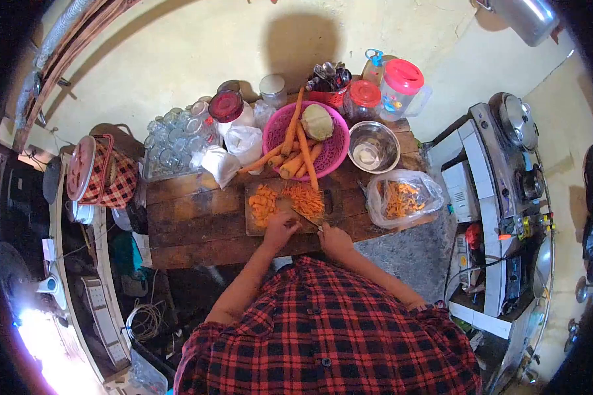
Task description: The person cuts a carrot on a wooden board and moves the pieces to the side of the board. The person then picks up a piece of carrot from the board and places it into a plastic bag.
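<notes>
A wooden chopping board lies near the table's front edge. On its left part is a pile of carrot slices, and on its right are thin carrot strips. My right hand is wrapped round the handle of a knife, whose blade points up and left across the board beside the strips. My left hand rests at the board's front, just below the slices, with its fingers curled. Whatever those fingers may hold is hidden.
Behind the board stands a pink basket with whole carrots and a pale round vegetable. A steel bowl and a plastic bag of cut carrot sit right. Glass cups, jars and white bags fill the back left.
</notes>
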Available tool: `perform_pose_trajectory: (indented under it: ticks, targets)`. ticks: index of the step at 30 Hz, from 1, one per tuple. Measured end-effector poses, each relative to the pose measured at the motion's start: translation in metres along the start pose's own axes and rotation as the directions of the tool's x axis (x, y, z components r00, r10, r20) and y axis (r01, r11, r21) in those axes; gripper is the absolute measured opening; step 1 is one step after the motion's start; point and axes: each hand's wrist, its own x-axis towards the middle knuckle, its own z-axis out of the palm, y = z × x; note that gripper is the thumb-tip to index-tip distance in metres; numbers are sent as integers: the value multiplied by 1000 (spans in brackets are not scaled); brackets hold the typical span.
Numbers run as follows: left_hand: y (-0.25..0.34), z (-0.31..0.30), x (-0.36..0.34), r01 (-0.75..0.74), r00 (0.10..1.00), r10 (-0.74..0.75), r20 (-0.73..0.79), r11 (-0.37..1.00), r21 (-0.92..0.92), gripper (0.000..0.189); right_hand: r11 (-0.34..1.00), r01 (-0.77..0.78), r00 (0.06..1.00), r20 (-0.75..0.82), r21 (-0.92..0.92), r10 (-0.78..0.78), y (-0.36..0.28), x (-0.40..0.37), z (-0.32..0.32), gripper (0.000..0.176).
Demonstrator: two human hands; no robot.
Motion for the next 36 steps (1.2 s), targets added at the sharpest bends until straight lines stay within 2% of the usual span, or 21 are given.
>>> perform_pose_trajectory:
  ticks: [1, 2, 4, 8, 11, 13, 20, 22, 26, 28, 31, 33, 35, 36]
  targets:
    - [-2, 7, -5, -87, 996, 83, 40, 992, 94, 17, 1000, -19, 1000, 16, 14, 19, 0, 1, 0, 30]
    - [-7, 10, -9, -78, 997, 75, 36, 993, 89, 17, 999, -39, 999, 32, 27, 38, 0, 1, 1, 30]
    - [-10, 12, -13, -182, 977, 197, -80, 969, 168, 15, 999, -33, 999, 36, 26, 32, -3, -2, -2, 29]
    - [-9, 9, -18, -102, 986, 130, -105, 966, 238, 15, 998, -49, 999, 18, 32, 48, -4, -7, 3, 28]
    - [-12, 15, -16, -177, 978, 198, -64, 953, 245, 17, 996, -91, 995, 43, 18, 90, -8, -9, 5, 28]
    - [-10, 18, -13, -285, 955, 295, 13, 907, 310, 18, 996, -89, 996, 32, 6, 89, -12, -11, 2, 28]
    - [-6, 16, -12, -362, 929, 367, 56, 865, 347, 15, 994, -72, 994, 74, -83, 78, -9, -10, 3, 25]
    - [4, 12, -16, -402, 906, 419, 66, 797, 450, 17, 994, -64, 995, 76, -85, 70, -3, -11, 10, 24]
    - [-2, 19, -23, -407, 904, 417, 93, 773, 488, 22, 990, -67, 996, 55, -122, 74, 2, 3, 33, 24]
    - [1, 17, -26, -398, 914, 371, 163, 744, 536, 25, 993, -36, 998, 53, -108, 42, -5, 14, 24, 23]
    - [3, 18, -28, -392, 913, 390, 121, 749, 534, 26, 996, 8, 999, 48, -90, -4, -13, 4, 3, 22]
    - [4, 15, -29, -390, 916, 371, 152, 742, 545, 26, 996, 32, 999, 42, -86, -29, -15, 2, 1, 22]
    - [5, 14, -28, -392, 918, 353, 182, 736, 551, 26, 990, -65, 992, 102, -126, 78, -8, -2, 14, 21]
    - [3, 15, -28, -395, 916, 357, 180, 737, 549, 27, 989, -66, 992, 100, -129, 79, -9, 3, 16, 21]
